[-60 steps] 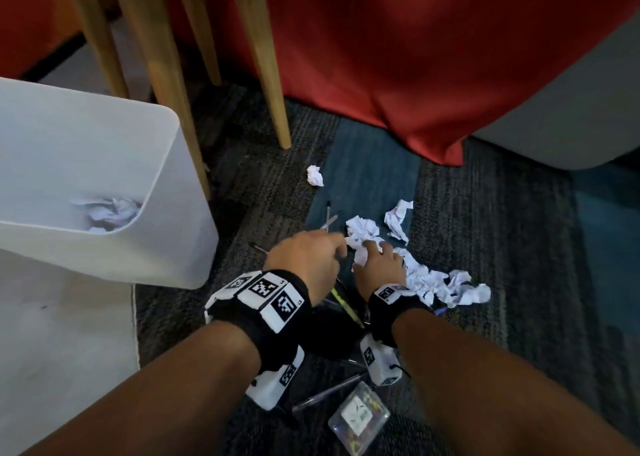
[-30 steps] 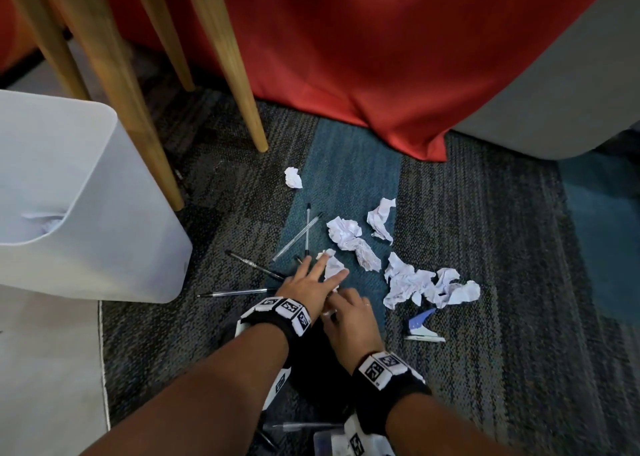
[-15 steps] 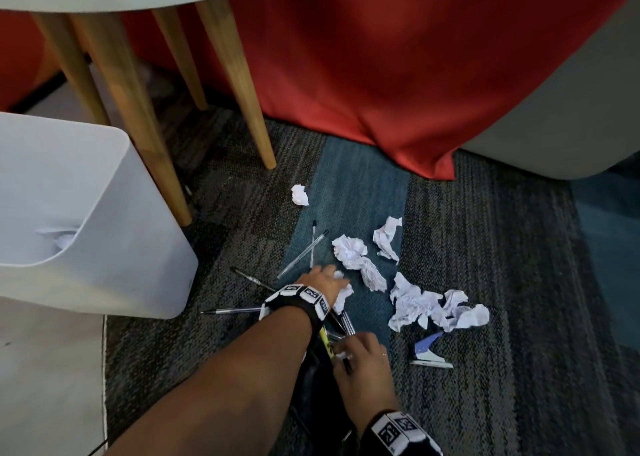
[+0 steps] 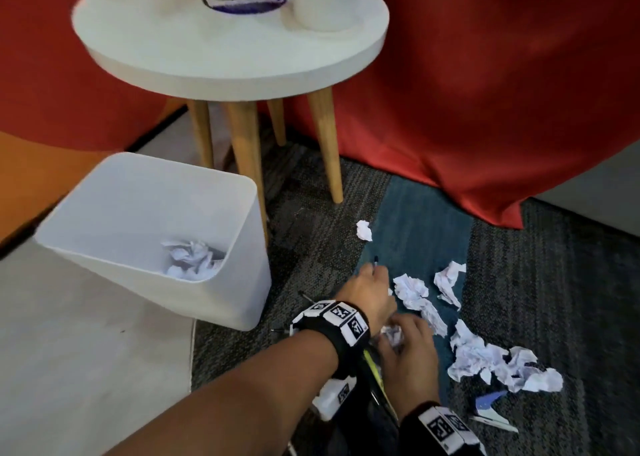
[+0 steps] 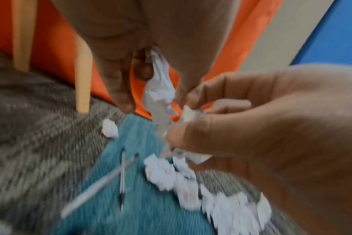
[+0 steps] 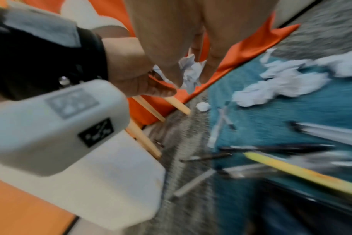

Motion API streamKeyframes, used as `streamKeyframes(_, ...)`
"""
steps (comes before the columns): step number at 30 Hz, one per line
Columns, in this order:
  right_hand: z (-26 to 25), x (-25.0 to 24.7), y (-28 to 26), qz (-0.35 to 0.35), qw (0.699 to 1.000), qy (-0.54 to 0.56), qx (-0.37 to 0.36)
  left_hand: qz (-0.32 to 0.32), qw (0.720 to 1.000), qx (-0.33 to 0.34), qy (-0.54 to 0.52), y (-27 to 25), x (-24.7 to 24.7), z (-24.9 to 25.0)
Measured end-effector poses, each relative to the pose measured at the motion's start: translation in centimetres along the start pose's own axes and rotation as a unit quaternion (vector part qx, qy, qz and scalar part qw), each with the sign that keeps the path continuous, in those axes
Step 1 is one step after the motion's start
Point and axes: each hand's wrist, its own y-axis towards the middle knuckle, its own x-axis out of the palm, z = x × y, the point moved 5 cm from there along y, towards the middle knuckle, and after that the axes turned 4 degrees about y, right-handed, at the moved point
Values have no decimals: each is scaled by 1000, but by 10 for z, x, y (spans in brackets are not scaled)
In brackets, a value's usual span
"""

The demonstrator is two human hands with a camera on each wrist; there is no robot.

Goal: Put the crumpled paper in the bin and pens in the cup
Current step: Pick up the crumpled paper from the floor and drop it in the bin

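The bin (image 4: pixel 149 247) stands at the left on the floor, open mouth tilted toward the person, some crumpled paper already inside, so a short swing would reach it. The left hand (image 4: pixel 369 294) curls around a paper wad (image 5: pixel 159 89); the right hand (image 4: pixel 408 355) pinches another wad (image 4: pixel 393 334), likely gathering a load. To the right, loose paper (image 4: pixel 485 358) and pens (image 5: pixel 122 179) lie on the carpet (image 4: pixel 571 299). No pen cup is clearly identifiable.
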Motion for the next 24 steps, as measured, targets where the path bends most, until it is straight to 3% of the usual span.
streamKeyframes(5,-102,21,20,-7,992,128,-18,108,992,16,-59,-27,-116,-6)
streamKeyframes(9,-167,29,32,-20,905,418,79,209,974,74,-54,-59,-176,3)
streamKeyframes(13,-221,52,29,-120,862,487,72,266,960,84,-11,-94,-220,-24)
streamKeyframes(15,-242,63,30,-143,875,460,38,275,959,64,11,-106,-233,-42)
streamKeyframes(16,-247,67,31,-139,900,413,3,278,959,49,19,-110,-238,-50)
streamKeyframes(18,-255,74,34,-127,951,245,-140,282,959,13,26,-117,-246,-69)
streamKeyframes(19,-256,81,34,-120,961,153,-195,284,958,-6,30,-119,-248,-79)
streamKeyframes(21,-262,87,32,-105,955,54,-273,288,956,-39,33,-124,-249,-96)
streamKeyframes(24,-266,88,35,-64,956,-7,-286,288,954,-73,34,-131,-244,-114)
